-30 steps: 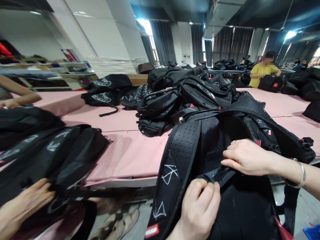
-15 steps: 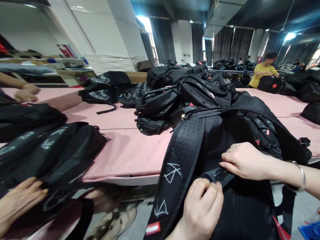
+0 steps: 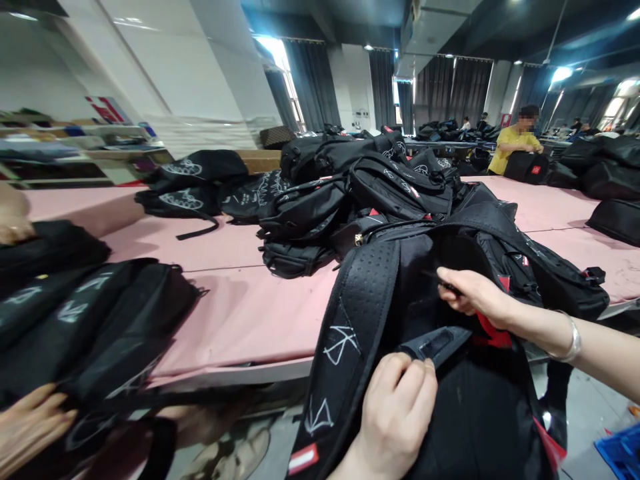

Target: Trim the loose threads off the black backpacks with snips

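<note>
"Bags (image 3: 320, 207) are heaped up on the pink table (image 3: 250, 310)! Which one is being worked on?"

"That big black backpack (image 3: 490, 413). It's right up front, between the person and the table."

"What does the left hand (image 3: 400, 407) have?"

"Its fingers are closed tight on a dark strip (image 3: 437, 343) on the backpack."

"And the right hand (image 3: 470, 293)?"

"It pinches a thin dark thing (image 3: 450, 288), up above the strip and not touching it. I can't tell what it is, because the fingers hide most of it. Some red stuff (image 3: 493, 331) peeks out under that hand."

"Is anything in the way?"

"A wide shoulder strap (image 3: 363, 287) stands up beside the left hand and hides a bit of the table. The heap is just behind the backpack."

"Who else is around?"

"On the left, someone's hand (image 3: 35, 423) touches a black bag (image 3: 130, 327). Another hand (image 3: 13, 223) is blurry, by a bag farther back (image 3: 65, 247). Far off on the right, a person in yellow (image 3: 513, 147) is at a bag with a red patch (image 3: 527, 167). A blue thing (image 3: 623, 453) is low in the right corner, partly cut off."
</note>
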{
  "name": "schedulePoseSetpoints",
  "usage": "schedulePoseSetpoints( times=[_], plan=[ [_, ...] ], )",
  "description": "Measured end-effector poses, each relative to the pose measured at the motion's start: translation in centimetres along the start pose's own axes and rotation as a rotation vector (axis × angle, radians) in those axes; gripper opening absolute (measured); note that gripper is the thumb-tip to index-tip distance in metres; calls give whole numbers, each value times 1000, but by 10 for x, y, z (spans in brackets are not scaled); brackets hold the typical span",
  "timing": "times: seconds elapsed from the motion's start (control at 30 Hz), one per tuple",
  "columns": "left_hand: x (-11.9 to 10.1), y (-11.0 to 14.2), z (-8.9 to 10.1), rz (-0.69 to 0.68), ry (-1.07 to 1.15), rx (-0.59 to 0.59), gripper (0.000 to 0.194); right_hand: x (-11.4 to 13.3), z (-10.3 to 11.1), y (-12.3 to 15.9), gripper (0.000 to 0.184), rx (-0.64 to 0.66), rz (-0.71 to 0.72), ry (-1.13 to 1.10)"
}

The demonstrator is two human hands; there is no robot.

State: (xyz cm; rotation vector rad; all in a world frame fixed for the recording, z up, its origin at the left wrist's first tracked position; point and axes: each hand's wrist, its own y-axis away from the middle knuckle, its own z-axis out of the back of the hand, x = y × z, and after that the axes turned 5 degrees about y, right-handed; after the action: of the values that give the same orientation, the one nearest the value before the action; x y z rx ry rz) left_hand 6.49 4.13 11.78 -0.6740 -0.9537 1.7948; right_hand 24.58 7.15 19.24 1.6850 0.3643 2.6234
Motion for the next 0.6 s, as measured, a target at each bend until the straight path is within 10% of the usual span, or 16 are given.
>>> schedulePoseSetpoints(
  times=[0.4, 0.6],
  plan=[
    [19, -22, 21, 219, 38, 282, 18, -19, 6, -7, 54, -10, 224, 288],
    [45, -64, 24, 402, 64, 849, 29, -21, 1, -14, 50, -77, 221, 359]
  ],
)
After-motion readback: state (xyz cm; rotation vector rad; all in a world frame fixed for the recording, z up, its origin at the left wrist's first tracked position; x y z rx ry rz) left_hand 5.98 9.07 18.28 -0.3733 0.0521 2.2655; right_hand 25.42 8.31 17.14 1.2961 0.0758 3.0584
